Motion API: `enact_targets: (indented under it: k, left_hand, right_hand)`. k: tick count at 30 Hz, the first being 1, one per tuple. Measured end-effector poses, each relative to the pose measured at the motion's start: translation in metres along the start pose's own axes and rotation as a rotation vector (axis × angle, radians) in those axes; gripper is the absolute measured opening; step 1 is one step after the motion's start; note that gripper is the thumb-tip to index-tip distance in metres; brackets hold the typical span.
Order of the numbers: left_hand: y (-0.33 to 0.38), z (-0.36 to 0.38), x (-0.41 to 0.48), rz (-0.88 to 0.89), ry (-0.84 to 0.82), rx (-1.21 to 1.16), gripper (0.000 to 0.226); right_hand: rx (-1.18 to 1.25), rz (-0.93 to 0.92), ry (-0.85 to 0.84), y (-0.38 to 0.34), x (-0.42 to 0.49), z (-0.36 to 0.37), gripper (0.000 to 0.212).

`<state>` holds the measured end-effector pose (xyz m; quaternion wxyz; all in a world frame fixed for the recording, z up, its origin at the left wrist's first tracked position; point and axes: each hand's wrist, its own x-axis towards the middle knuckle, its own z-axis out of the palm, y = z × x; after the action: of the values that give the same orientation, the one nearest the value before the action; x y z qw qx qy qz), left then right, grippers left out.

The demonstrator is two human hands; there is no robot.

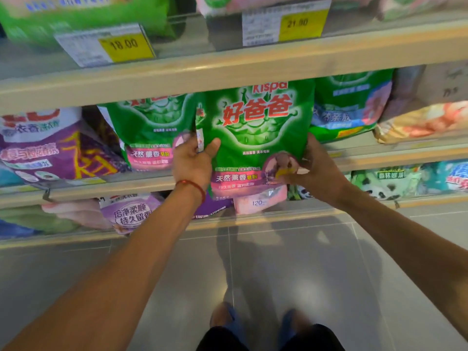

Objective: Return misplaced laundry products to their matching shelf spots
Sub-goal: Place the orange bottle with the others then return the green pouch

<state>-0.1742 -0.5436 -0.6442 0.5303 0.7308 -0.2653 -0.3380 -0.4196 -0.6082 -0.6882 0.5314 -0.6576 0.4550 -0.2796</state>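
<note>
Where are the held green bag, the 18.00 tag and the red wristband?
green bag [255, 127]: head view, front centre.
18.00 tag [124, 44]: head view, yellow part.
red wristband [193, 185]: head view, strand across wrist.

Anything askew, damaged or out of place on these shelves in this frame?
The purple bag at the left of the middle shelf slumps tilted, its print slanting, while the shelved green bag beside it stands more upright. The held green bag, gripped by the left hand and right hand, matches that neighbour. No spill or tear shows.
</note>
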Motion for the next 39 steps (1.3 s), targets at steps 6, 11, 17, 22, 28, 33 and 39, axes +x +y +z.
enact_targets:
  k: [6,11,17,22,28,33,39]
  left_hand:
    - [0.004,0.006,0.014,0.023,0.081,-0.038,0.024]
    - [-0.01,0.006,0.0,-0.006,-0.137,-0.189,0.059]
    - [-0.024,0.011,-0.019,0.032,-0.19,-0.012,0.105]
    - [-0.009,0.012,-0.006,0.009,-0.071,-0.026,0.068]
    - [0.0,0.012,0.004,0.036,-0.08,-0.116,0.06]
    - [0.013,0.018,0.019,0.11,-0.056,-0.159,0.064]
    - [0.015,0.034,0.044,0.144,-0.015,-0.218,0.054]
  right_hand:
    - [0.055,-0.035,0.217,-0.001,0.005,0.004,0.043]
    - [0.141,-0.046,0.288,-0.009,0.005,-0.002,0.026]
    - [0.168,-0.069,0.23,-0.024,0.013,-0.002,0.02]
    - [0.197,-0.087,0.265,-0.035,0.018,-0.008,0.02]
    - [0.178,-0.11,0.205,-0.039,0.016,-0.01,0.038]
    - [0.112,-0.145,0.258,-0.039,0.031,-0.01,0.051]
    - [0.153,-0.133,0.363,-0.033,0.061,-0.007,0.052]
